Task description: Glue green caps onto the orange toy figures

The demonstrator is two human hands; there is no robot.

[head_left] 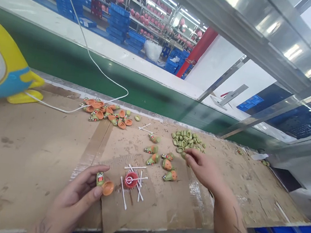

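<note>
My left hand (76, 193) is closed around a small green and orange figurine (107, 188), with its hollow orange part facing up. My right hand (204, 169) reaches to the near edge of a pile of small green oval pieces (187, 138). Thumb and forefinger pinch one small green piece (183, 155) there. Between the hands, several green and orange figurines (167, 165) lie in a loose group. A small red cup (130, 180) of liquid stands on a cardboard sheet (111, 217), with cotton swabs (123, 193) around it and one resting in it.
More orange and green figurines (107, 111) are heaped at the back left. A white cable (101, 71) runs from a yellow and blue fan (8, 68) across the table. Behind lies a green conveyor belt (147, 92); a metal frame (266, 43) hangs over the right side.
</note>
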